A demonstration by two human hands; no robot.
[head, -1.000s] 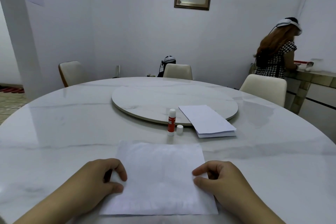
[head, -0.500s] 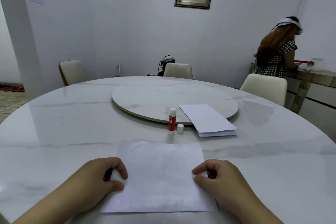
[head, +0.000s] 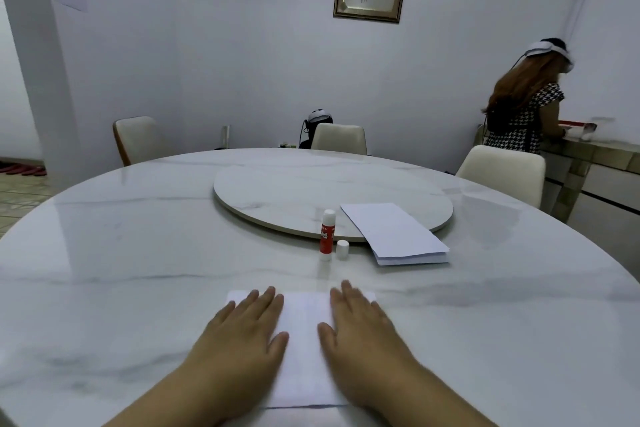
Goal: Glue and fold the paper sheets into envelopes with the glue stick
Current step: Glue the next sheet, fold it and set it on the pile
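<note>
A white paper sheet (head: 304, 340) lies flat on the marble table (head: 121, 270) right in front of me. My left hand (head: 242, 336) presses on its left part with straight fingers. My right hand (head: 360, 336) lies flat on its right part, fingers straight too. Beyond the sheet a red and white glue stick (head: 326, 235) stands upright with its cap off. The small white cap (head: 342, 250) stands just to its right. A stack of folded white sheets (head: 394, 234) rests partly on the turntable's edge, to the right of the glue stick.
A round marble turntable (head: 294, 198) fills the table's middle. Cream chairs (head: 502, 173) stand round the far side. A person (head: 523, 107) stands with their back to me at a counter at the far right.
Both hands have uncurled from the sheet's side edges and moved forward and inward. They now press flat on the paper.
</note>
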